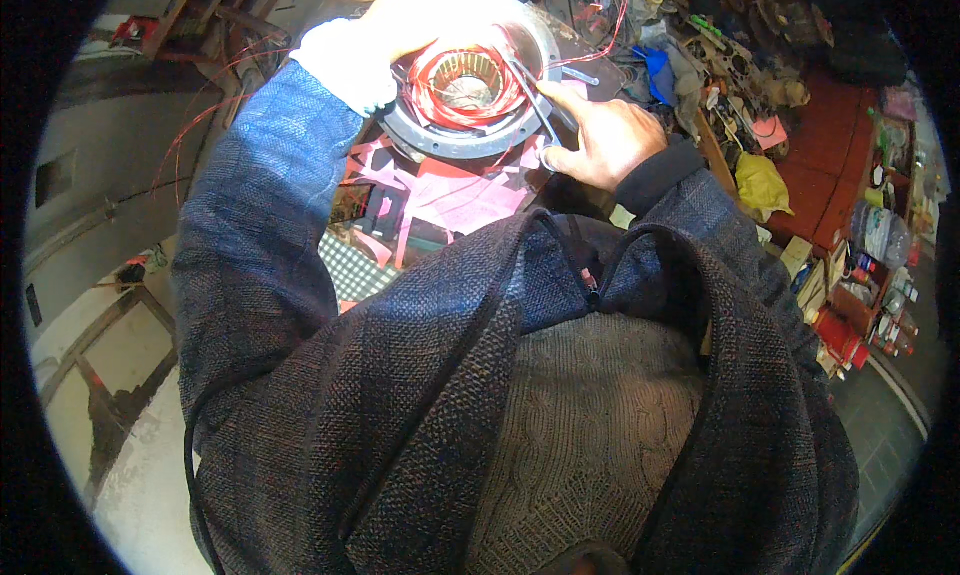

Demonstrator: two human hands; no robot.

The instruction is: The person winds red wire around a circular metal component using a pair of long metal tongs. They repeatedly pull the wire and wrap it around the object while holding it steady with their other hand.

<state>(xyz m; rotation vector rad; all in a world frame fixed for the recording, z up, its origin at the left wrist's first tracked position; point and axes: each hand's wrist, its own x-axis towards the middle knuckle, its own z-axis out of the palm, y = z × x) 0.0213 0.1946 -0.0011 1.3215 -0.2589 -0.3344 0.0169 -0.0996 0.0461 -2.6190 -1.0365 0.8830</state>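
A motor stator (450, 145) with a grey round housing sits in front of me, red wire coils (425, 100) packed around its slotted core. My left hand (430, 13) reaches over the far left of the housing, close to the coils. Glare washes out its fingers, so their grip cannot be made out. At the housing's right side, my right hand (610, 140) is closed on a pair of metal scissors (541, 107). A finger ring shows near the thumb, and the blades point up and left to the coils.
Pink paper pieces (455, 197) lie below the stator, near a checked cloth (355, 270). Loose red wires (195, 125) trail off to the left. Another metal tool (580, 76) lies right of the housing. Clutter, a yellow bag (762, 185) and plastic bottles (885, 237) fill the right side.
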